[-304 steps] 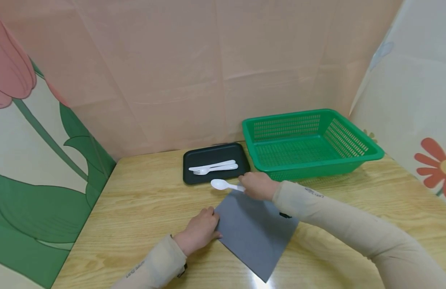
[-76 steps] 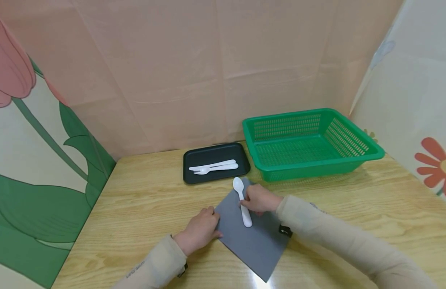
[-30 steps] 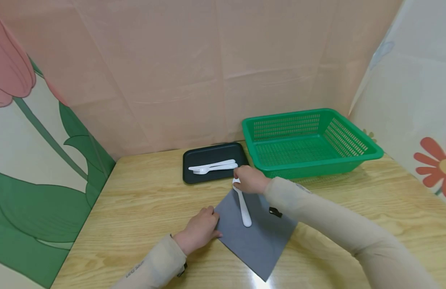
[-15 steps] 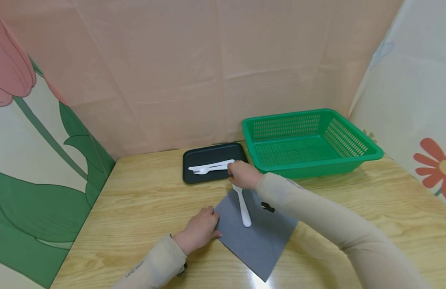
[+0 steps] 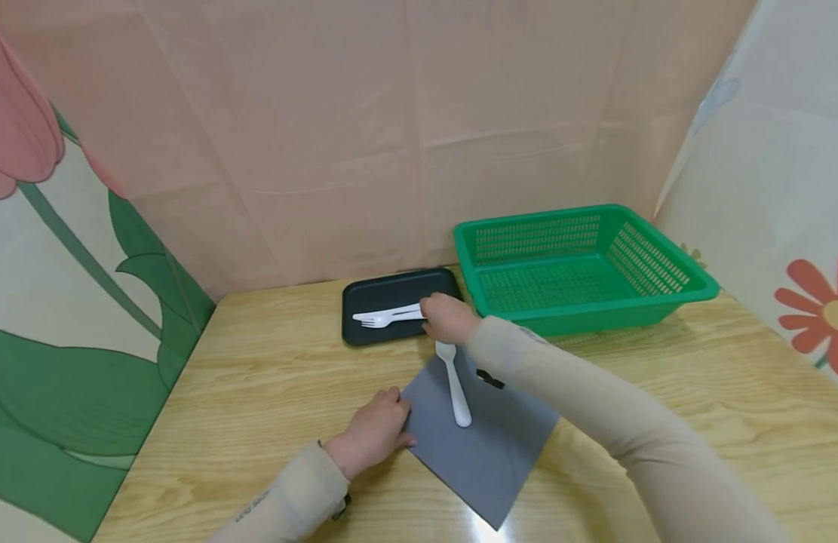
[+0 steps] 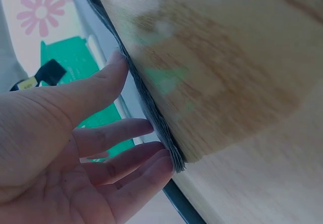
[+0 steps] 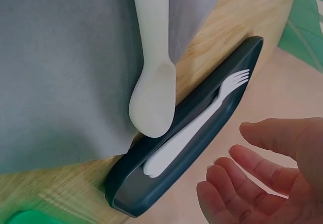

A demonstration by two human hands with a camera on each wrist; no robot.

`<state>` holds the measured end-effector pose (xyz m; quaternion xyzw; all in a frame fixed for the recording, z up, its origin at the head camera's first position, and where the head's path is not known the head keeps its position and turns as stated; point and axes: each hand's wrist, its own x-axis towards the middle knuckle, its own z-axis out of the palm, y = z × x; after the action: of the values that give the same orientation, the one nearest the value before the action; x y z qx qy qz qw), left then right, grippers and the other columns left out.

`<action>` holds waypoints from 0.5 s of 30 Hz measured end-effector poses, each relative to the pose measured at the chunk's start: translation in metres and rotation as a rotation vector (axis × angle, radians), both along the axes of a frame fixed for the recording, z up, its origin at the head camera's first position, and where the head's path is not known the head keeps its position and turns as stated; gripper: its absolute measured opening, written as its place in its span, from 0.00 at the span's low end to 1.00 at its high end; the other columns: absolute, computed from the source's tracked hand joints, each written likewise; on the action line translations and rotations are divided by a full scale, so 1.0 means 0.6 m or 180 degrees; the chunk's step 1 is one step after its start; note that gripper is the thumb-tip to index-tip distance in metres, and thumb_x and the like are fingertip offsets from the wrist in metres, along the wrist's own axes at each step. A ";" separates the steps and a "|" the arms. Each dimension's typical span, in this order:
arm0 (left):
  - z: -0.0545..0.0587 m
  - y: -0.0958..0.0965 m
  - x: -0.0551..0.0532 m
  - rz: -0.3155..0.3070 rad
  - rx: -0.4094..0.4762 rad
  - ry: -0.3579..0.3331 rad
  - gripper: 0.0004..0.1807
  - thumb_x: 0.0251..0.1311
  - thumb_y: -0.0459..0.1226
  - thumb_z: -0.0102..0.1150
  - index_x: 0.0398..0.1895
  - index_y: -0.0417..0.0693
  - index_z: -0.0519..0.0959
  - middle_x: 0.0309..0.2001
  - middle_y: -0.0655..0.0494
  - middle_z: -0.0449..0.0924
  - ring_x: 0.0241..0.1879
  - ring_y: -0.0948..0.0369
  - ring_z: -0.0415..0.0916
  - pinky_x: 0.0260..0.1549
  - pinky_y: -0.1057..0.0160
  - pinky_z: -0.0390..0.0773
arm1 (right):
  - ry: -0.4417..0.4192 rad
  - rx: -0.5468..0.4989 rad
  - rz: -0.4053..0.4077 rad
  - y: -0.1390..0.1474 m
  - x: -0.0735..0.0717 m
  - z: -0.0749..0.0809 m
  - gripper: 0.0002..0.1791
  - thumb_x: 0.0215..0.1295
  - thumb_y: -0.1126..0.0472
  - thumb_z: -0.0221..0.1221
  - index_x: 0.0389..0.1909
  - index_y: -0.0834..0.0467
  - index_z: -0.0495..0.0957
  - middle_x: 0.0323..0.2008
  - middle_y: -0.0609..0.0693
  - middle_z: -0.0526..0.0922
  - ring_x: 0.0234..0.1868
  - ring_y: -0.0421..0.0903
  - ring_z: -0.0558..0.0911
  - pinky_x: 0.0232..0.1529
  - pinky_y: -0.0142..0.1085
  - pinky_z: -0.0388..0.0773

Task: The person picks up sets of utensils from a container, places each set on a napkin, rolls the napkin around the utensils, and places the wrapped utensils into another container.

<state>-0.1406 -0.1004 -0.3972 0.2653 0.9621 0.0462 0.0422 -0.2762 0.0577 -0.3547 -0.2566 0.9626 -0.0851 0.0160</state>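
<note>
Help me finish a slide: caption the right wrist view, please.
The right hand hovers near a white fork in a black tray; a white spoon lies on grey cloth.

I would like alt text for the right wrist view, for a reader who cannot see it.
An open right hand, holding nothing, is near a black tray that has a white fork in it. On the wooden table, a white spoon lies on a gray napkin, its bowl at the edge.

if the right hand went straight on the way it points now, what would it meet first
Probably the handle of the white plastic fork, or the white plastic knife beside it, in the black rectangular tray; how high the right hand is above them is unclear.
</note>
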 end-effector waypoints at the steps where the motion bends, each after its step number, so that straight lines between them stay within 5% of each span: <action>1: -0.001 0.000 0.000 -0.0003 -0.0003 0.0004 0.22 0.49 0.47 0.68 0.39 0.39 0.79 0.34 0.52 0.73 0.33 0.60 0.70 0.30 0.64 0.76 | -0.0012 0.0015 -0.0004 -0.002 -0.002 -0.001 0.08 0.61 0.63 0.59 0.39 0.63 0.77 0.36 0.56 0.80 0.38 0.50 0.79 0.36 0.40 0.78; 15: 0.002 0.000 0.000 -0.0009 0.0058 0.0025 0.22 0.47 0.46 0.69 0.38 0.38 0.79 0.34 0.51 0.73 0.32 0.59 0.70 0.29 0.64 0.76 | 0.0067 0.0174 -0.0152 -0.011 -0.032 -0.007 0.08 0.61 0.64 0.57 0.41 0.61 0.78 0.40 0.57 0.80 0.41 0.52 0.80 0.39 0.42 0.79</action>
<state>-0.1408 -0.1005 -0.3962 0.2671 0.9615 0.0537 0.0360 -0.2953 0.0511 -0.3587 -0.2339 0.9706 -0.0564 0.0109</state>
